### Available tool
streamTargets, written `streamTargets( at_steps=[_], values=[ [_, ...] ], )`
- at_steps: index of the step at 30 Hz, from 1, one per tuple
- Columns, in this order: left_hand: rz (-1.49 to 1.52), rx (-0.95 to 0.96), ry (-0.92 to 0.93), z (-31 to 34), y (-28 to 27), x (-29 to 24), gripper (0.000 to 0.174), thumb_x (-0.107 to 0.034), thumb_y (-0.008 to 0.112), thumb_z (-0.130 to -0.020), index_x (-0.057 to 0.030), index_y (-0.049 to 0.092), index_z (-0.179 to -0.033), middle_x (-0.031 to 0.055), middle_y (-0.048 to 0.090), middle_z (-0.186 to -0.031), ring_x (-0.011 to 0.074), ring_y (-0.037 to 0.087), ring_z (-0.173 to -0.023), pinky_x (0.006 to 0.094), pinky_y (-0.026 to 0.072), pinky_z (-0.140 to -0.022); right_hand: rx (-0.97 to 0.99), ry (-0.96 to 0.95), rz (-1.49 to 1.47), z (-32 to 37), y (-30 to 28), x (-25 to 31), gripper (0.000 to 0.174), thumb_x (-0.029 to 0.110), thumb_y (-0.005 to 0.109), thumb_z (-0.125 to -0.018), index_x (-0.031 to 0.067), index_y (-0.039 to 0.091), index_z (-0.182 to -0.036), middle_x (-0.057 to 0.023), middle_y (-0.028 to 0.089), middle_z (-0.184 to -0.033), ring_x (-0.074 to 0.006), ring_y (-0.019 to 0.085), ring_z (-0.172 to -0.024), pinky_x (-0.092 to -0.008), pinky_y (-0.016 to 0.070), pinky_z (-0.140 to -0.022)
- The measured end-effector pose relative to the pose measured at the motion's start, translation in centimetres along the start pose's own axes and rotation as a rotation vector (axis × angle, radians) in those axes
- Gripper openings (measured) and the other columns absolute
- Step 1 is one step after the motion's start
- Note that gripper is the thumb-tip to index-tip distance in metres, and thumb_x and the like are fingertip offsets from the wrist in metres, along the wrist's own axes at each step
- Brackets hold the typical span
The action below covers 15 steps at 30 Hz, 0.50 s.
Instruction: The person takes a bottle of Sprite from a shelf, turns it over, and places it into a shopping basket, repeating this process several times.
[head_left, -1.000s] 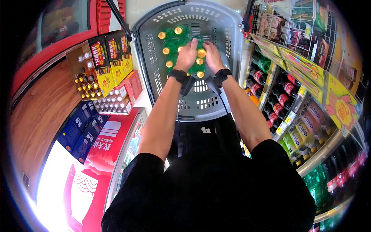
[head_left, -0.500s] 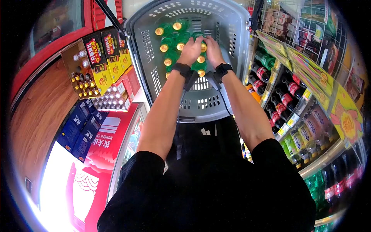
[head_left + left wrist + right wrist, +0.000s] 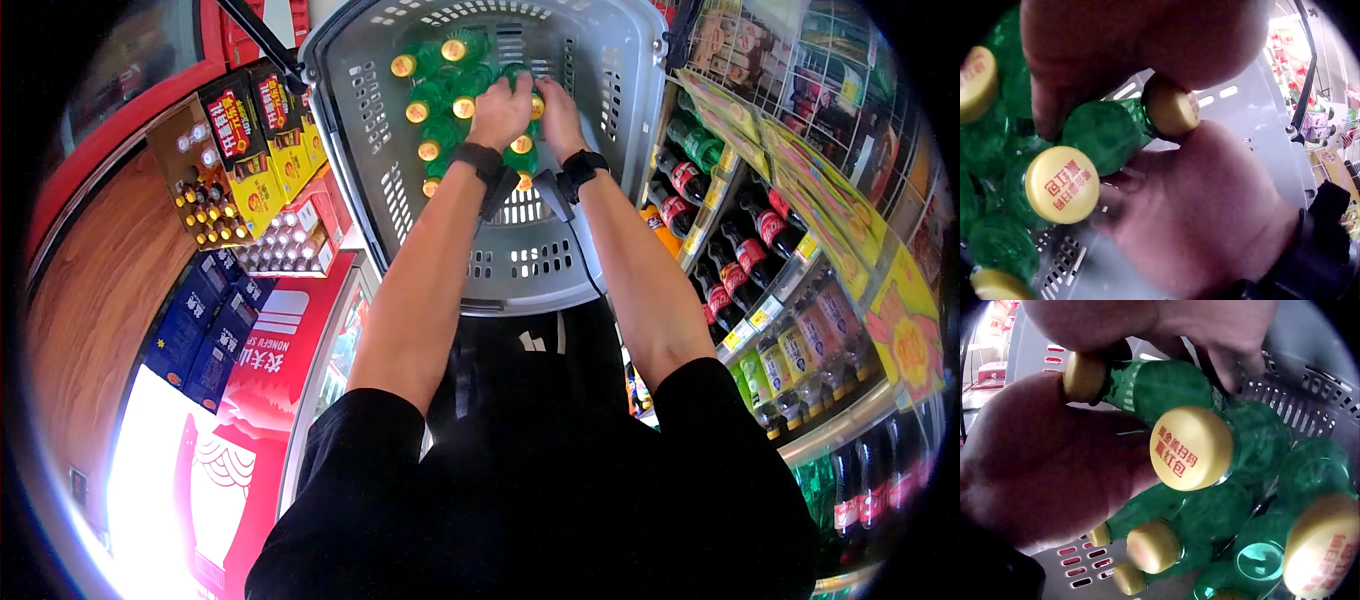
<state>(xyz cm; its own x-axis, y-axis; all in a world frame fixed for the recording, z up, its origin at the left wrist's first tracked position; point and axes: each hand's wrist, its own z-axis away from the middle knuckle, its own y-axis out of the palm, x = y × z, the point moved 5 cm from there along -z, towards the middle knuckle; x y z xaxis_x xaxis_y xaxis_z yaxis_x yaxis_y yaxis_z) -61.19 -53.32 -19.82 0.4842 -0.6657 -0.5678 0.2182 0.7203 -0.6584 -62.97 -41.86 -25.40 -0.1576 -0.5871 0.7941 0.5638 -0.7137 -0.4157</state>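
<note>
A grey shopping basket (image 3: 540, 300) holds several green plastic bottles with yellow caps, such as the bottle (image 3: 416, 111) on the left. Between my two hands lies one green bottle (image 3: 1175, 390), its yellow cap (image 3: 1177, 112) pointing back toward my palms. My left hand (image 3: 502, 115) curls round it from the left, with its fingers reaching down among the neighbouring bottles. From the right, my right hand (image 3: 560, 120) wraps the same bottle, fingertips partly hidden. Another capped bottle (image 3: 1192, 449) lies right beside the held one.
Cola bottles (image 3: 742, 243) and other drinks fill shelves on the right, below a wire rack (image 3: 800, 80). To the left stand a carton of small bottles (image 3: 208, 205), blue boxes (image 3: 205, 320) and a red freezer (image 3: 270, 400). The basket's black handle (image 3: 255, 40) leans out leftward.
The head view has shifted a little, so the basket looks larger and higher. Both hands stay around the bottle on the right side of the group, having shifted only slightly.
</note>
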Motion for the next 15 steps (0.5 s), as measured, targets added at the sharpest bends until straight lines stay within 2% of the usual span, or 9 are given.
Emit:
streamTargets(
  at_steps=[2, 5, 8, 11, 13, 15],
  values=[
    [-0.147, -0.134, 0.259, -0.6, 2.0, 1.6, 0.026, -0.020, 0.046, -0.092, -0.0048, 0.054, -0.112, 0.0255, 0.063, -0.095, 0.0445, 0.064, -0.083, 0.0552, 0.0524, -0.071, 0.015, 0.052, -0.025, 0.0, -0.4, 0.6, 0.039, 0.018, 0.037, -0.097, 0.0001, 0.055, -0.126, -0.0267, 0.049, -0.136, -0.0420, 0.046, -0.125, -0.0455, 0.0363, -0.107],
    [-0.107, -0.120, 0.115, -0.5, 1.5, 1.2, 0.026, -0.019, 0.045, -0.093, -0.0044, 0.054, -0.111, 0.0255, 0.063, -0.094, 0.0438, 0.065, -0.087, 0.0552, 0.0520, -0.072, 0.028, 0.068, -0.006, -0.1, -0.5, 1.0, 0.040, 0.019, 0.036, -0.097, 0.0004, 0.054, -0.128, -0.0256, 0.050, -0.136, -0.0422, 0.047, -0.124, -0.0457, 0.0366, -0.106],
    [0.017, -0.044, -0.048, -0.1, 0.4, 0.5, 0.032, -0.029, 0.042, -0.096, -0.0052, 0.056, -0.113, 0.0279, 0.063, -0.098, 0.0470, 0.063, -0.092, 0.0556, 0.0495, -0.083, -0.014, 0.054, 0.002, -0.2, -0.2, 0.6, 0.041, 0.020, 0.035, -0.098, -0.0002, 0.052, -0.130, -0.0251, 0.051, -0.134, -0.0422, 0.048, -0.122, -0.0448, 0.0368, -0.105],
    [0.224, 0.122, -0.378, -1.2, 1.3, 2.0, 0.053, -0.044, 0.035, -0.099, -0.0004, 0.056, -0.118, 0.0351, 0.060, -0.109, 0.0510, 0.058, -0.102, 0.0529, 0.0446, -0.094, 0.024, 0.145, -0.101, -0.3, -0.9, 2.1, 0.043, 0.022, 0.033, -0.100, -0.0024, 0.051, -0.130, -0.0258, 0.052, -0.133, -0.0424, 0.049, -0.121, -0.0440, 0.0367, -0.105],
    [0.289, 0.131, -0.351, -0.8, 0.2, 0.7, 0.069, -0.054, 0.030, -0.097, 0.0061, 0.054, -0.121, 0.0389, 0.056, -0.116, 0.0524, 0.053, -0.111, 0.0495, 0.0403, -0.101, 0.052, 0.268, -0.195, -0.7, -1.2, 2.7, 0.046, 0.028, 0.032, -0.101, -0.0045, 0.052, -0.127, -0.0269, 0.053, -0.131, -0.0426, 0.050, -0.121, -0.0437, 0.0368, -0.104],
    [0.344, 0.121, -0.389, -0.6, 0.2, 0.6, 0.080, -0.059, 0.028, -0.096, 0.0120, 0.051, -0.123, 0.0414, 0.052, -0.121, 0.0524, 0.050, -0.117, 0.0474, 0.0380, -0.105, 0.101, 0.242, -0.084, -1.0, -0.9, 2.9, 0.053, 0.036, 0.030, -0.102, -0.0060, 0.054, -0.123, -0.0282, 0.054, -0.130, -0.0431, 0.049, -0.121, -0.0443, 0.0369, -0.104]
  ],
)
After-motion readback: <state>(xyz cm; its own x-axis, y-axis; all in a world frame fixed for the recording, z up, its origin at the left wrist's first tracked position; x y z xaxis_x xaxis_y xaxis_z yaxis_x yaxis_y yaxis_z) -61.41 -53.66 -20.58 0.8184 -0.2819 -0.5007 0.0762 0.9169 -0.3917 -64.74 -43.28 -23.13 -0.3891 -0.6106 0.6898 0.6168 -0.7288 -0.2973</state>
